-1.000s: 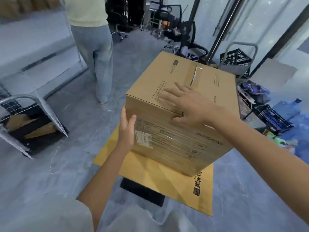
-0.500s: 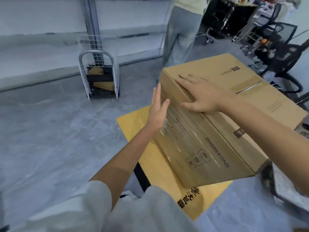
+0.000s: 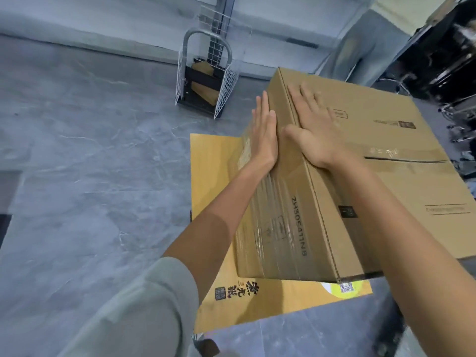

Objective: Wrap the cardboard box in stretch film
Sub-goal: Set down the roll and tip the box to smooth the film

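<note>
Hands: left hand (image 3: 264, 135) and right hand (image 3: 311, 132) both spread flat, gripping nothing.
Left: palm pressed on the filmed side, probably smoothing the wrap down.
Right: laid on the top face, likely steadying against that push.
Cardboard box (image 3: 373, 191): toward 3 o'clock, sitting on a yellow sheet (image 3: 213, 176).
Stretch film (image 3: 268, 228): glossy bands across the near side; top looking bare.
Wire cart (image 3: 206, 81): off at 12 o'clock, well apart.

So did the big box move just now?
No. The near bottom corner of the cardboard box sits beside the black print on the yellow sheet, as before; only the view swung round.
</note>
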